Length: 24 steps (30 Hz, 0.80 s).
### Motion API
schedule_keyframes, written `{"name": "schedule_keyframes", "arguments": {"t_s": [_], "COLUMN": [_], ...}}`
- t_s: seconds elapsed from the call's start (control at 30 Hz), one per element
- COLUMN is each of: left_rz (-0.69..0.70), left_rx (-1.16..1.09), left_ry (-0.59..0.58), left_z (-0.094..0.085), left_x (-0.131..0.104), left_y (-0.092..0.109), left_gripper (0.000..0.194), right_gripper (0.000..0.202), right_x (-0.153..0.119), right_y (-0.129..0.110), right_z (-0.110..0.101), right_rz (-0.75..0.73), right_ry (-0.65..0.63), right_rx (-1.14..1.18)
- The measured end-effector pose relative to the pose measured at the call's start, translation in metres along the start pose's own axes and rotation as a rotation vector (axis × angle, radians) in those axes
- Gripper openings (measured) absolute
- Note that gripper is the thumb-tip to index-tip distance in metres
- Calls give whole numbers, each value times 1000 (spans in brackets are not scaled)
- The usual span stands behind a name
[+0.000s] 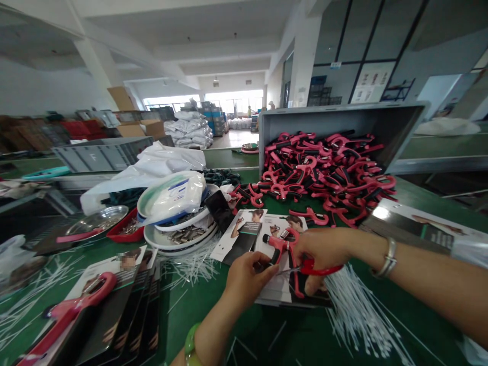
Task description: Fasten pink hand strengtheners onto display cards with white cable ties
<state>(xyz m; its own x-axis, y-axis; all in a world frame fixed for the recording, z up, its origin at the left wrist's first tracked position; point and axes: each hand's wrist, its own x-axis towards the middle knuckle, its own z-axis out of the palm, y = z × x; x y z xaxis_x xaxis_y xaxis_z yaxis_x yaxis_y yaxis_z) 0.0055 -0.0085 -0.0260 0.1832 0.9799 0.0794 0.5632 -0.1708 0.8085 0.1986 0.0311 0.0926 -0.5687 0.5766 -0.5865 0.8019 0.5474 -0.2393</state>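
A pink and black hand grip [280, 244] lies on printed cards [274, 291] in front of me. My left hand [249, 279] has its thumb and fingers pinched near the grip's black handle; what is between them is too small to tell. My right hand [322, 251] holds red-handled scissors [322, 269], whose blades point left across the grip toward my left fingertips. White cable ties [366, 315] lie in a bundle below my right wrist. At the left, another pink grip [74, 307] rests on overlapping cards [125, 300].
A grey crate [343, 109] tipped on its side spills pink grips [324, 168] onto the green table [213, 315]. Stacked bowls [179, 236] hold metal springs and a plastic bag. A red tray [127, 229], a metal dish [97, 221] and more cards [427, 223] stand around.
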Motion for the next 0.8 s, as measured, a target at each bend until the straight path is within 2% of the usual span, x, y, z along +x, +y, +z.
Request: {"name": "schedule_keyframes", "arguments": {"t_s": [0.2,0.4,0.57,0.63,0.7,0.8], "left_rz": [36,39,35,36,70,158], "left_rx": [-100,-152,-75,-39,-3,63], "left_ry": [-57,-79,-67,-61,-11,107], "left_z": [-2,-3,-4,-4,-2,4], "left_x": [5,5,5,3,-1,-9], "left_y": [-6,-6,-4,-2,-2,-5], "left_gripper": [23,23,24,25,26,29], "right_gripper": [65,57,51,50,49,51], "right_x": [14,14,11,6,-3,-22], "right_y": [2,-1,2,4,9,30], "right_z": [-13,-16,-6,-1,3,17], "right_rz": [-27,-60,-248,-289,-268,-92], "right_ry": [-161,-70,19,10,-2,61], "right_rx": [73,4,-13,38,147,355]}}
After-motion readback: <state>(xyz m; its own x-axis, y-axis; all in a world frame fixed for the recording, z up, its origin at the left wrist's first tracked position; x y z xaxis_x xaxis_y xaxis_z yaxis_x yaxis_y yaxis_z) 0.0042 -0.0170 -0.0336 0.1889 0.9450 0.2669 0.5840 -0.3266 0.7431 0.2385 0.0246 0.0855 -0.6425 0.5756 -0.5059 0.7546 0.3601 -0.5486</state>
